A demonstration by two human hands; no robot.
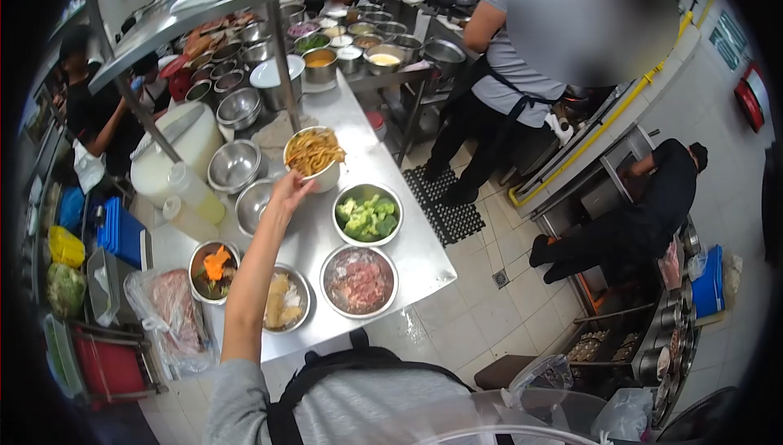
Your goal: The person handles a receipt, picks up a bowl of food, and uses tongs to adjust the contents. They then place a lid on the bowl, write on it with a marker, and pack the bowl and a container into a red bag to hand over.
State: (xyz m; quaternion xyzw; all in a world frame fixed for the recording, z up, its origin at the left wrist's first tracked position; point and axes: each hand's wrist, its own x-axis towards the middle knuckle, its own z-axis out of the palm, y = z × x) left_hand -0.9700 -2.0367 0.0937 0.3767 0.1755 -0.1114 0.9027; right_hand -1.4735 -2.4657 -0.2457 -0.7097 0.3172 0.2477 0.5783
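My left hand (289,192) reaches across the steel table and holds the near rim of a bowl (325,179) heaped with brown cooked strips (313,151). My right hand is out of view. Closer to me stand a metal bowl of broccoli (367,213) and a metal bowl of raw chopped meat (360,280). Left of them, partly behind my forearm, is a bowl with pale yellow pieces (281,302). Another bowl with orange and dark vegetables (216,265) sits farther left. Bare metal bowls (234,166) stand beside my hand.
Squeeze bottles (196,192) and plastic-wrapped meat (169,314) lie on the left. A shelf post (283,61) rises from the steel table (424,270). Many filled bowls (320,58) line the back. One person (497,78) stands at the stove; another (644,208) bends at the right.
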